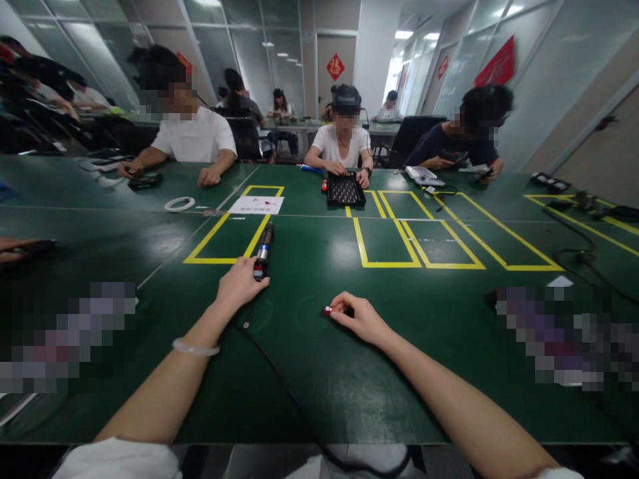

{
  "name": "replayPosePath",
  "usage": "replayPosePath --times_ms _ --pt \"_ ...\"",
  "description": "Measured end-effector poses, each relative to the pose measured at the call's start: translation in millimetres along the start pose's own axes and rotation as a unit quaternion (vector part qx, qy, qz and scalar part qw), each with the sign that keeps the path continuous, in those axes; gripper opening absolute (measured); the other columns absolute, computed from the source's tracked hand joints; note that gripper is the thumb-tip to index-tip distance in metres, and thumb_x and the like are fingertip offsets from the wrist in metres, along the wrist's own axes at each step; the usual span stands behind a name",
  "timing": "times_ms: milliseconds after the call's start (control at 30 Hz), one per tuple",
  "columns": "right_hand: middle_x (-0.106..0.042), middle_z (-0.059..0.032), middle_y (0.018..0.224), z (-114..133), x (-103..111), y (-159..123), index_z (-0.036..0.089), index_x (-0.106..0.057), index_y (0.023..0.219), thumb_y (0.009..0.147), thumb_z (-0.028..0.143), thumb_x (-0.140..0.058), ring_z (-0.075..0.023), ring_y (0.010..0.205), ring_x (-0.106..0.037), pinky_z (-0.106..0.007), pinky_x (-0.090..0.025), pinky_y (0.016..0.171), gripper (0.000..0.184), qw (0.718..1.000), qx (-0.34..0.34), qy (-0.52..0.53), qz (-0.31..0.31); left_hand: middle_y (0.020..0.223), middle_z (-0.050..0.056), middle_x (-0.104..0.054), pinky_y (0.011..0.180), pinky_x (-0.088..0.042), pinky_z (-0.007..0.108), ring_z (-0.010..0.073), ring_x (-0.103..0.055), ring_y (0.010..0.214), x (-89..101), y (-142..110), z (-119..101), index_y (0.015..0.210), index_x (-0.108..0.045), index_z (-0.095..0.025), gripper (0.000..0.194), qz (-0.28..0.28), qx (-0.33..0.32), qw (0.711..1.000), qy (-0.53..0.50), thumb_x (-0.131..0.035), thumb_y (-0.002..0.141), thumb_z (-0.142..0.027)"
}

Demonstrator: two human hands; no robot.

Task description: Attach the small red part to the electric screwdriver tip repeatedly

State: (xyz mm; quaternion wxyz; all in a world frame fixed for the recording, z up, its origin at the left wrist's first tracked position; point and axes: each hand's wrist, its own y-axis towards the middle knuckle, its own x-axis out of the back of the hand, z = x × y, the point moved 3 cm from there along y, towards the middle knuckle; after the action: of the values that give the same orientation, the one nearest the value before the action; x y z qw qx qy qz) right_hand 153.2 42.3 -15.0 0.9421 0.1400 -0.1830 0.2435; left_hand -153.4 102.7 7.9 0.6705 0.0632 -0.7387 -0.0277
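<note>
My left hand (238, 287), with a pale bangle on its wrist, closes around the near end of a black cylindrical tool (264, 245). The tool looks like a flashlight or powered screwdriver, with a silver and blue band and some red at the near end; its exact kind is unclear. It points away from me, beside a yellow taped outline. Farther right, my right hand (357, 316) pinches a small red and silver piece (327, 311) just over the green table (299, 379). That piece is too small to name.
A black cable (272, 366) runs over the table's near edge. A white paper (256, 205) lies on yellow tape (392, 265), near a white ring (180, 203). Across the table, a person handles a black tray (345, 190) of small parts. Blurred-out objects lie at both sides.
</note>
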Motion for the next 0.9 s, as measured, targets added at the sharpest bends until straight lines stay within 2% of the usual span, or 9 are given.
replayPosePath --times_ms 200,367,467,700,900 --pt "-0.062 0.0005 0.078 -8.0 0.9 2.4 0.018 -0.057 0.094 0.086 0.025 -0.059 -0.0120 0.067 -0.057 -0.024 -0.045 0.065 0.011 0.998 0.008 -0.048 -0.046 0.124 0.012 -0.051 0.082 -0.049 0.035 0.0273 -0.057 0.104 -4.5 -29.5 -74.3 0.134 -0.042 -0.020 0.063 -0.002 -0.122 0.992 -0.044 -0.055 0.079 -0.046" --pt "-0.061 0.0005 0.078 -10.2 4.8 2.2 0.019 -0.055 0.095 0.086 0.023 -0.059 -0.0129 0.067 -0.056 -0.024 -0.044 0.065 0.010 0.991 0.015 -0.103 -0.087 0.124 0.012 -0.050 0.087 -0.047 0.036 0.0275 -0.055 0.108 -7.3 -53.6 -112.8 0.135 -0.040 -0.021 0.061 0.010 -0.207 0.973 -0.101 -0.056 0.080 -0.041" --pt "-0.061 0.0007 0.079 -11.4 5.4 1.6 0.020 -0.055 0.095 0.086 0.023 -0.059 -0.0131 0.066 -0.056 -0.025 -0.042 0.065 0.011 0.986 0.017 -0.134 -0.101 0.125 0.012 -0.050 0.090 -0.046 0.037 0.0272 -0.055 0.108 -7.3 -63.8 -124.0 0.136 -0.038 -0.023 0.062 0.022 -0.232 0.965 -0.123 -0.056 0.080 -0.040" --pt "-0.059 0.0015 0.075 -8.4 -1.2 6.1 0.020 -0.056 0.085 0.080 0.021 -0.065 -0.0141 0.066 -0.052 -0.026 -0.037 0.066 0.010 0.970 0.016 -0.233 -0.072 0.125 0.012 -0.050 0.090 -0.046 0.038 0.0274 -0.054 0.107 -4.3 -71.1 -131.7 0.137 -0.038 -0.022 0.063 0.032 -0.260 0.955 -0.139 -0.056 0.080 -0.040" --pt "-0.060 0.0019 0.075 -6.8 -2.0 6.0 0.019 -0.053 0.096 0.082 0.018 -0.063 -0.0142 0.067 -0.054 -0.025 -0.041 0.066 0.017 0.983 0.019 -0.172 -0.067 0.125 0.012 -0.050 0.090 -0.045 0.037 0.0271 -0.054 0.107 -4.3 -70.8 -131.5 0.137 -0.039 -0.021 0.061 0.025 -0.264 0.956 -0.127 -0.055 0.081 -0.040"
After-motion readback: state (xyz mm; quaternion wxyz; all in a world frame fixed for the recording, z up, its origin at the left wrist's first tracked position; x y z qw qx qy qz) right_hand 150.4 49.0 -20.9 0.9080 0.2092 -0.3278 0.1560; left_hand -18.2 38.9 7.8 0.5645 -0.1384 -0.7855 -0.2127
